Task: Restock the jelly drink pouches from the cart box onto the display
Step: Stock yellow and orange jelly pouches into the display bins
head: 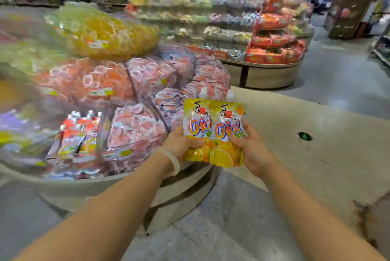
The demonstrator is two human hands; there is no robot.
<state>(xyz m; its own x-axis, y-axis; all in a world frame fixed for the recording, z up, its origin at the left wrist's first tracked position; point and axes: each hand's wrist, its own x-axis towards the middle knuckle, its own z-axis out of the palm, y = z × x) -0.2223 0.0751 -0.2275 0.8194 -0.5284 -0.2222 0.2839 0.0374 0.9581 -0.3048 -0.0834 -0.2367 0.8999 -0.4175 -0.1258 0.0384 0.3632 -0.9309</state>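
Two yellow orange-flavour jelly drink pouches are held upright side by side in front of me. My left hand (181, 144) grips the left pouch (196, 121) at its lower part. My right hand (251, 151) grips the right pouch (228, 132), which overlaps the left one. Both white spouts point up. The round tiered display (130, 178) stands to the left, with clear dividers and heaps of jelly cups. A compartment on its lower tier holds similar pouches (80, 136). The brown cardboard box flap (316, 134) lies to the right, behind the pouches.
A second round display (270, 70) with red packs stands further back across the grey floor. Shelving lines the far wall and the right edge. A white band sits on my left wrist. The box flap has a small dark hand hole (304, 136).
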